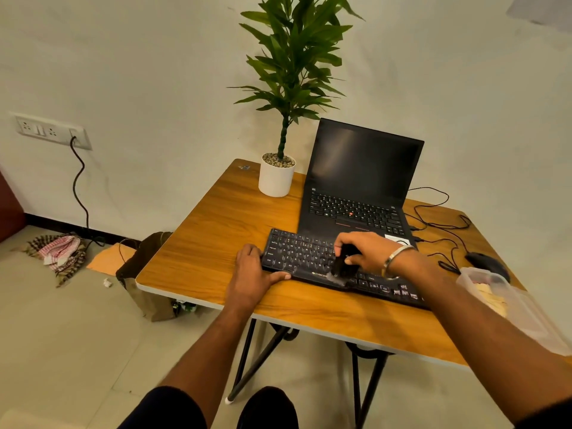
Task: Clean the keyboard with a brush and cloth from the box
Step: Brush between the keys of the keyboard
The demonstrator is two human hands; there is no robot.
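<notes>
While hands hold brush (342, 264), keyboard (309, 258) nears table (198, 243) edge.

Open laptop (359, 193), potted plant (278, 168) and mouse (486, 263) on wooden table (210, 230)
</notes>
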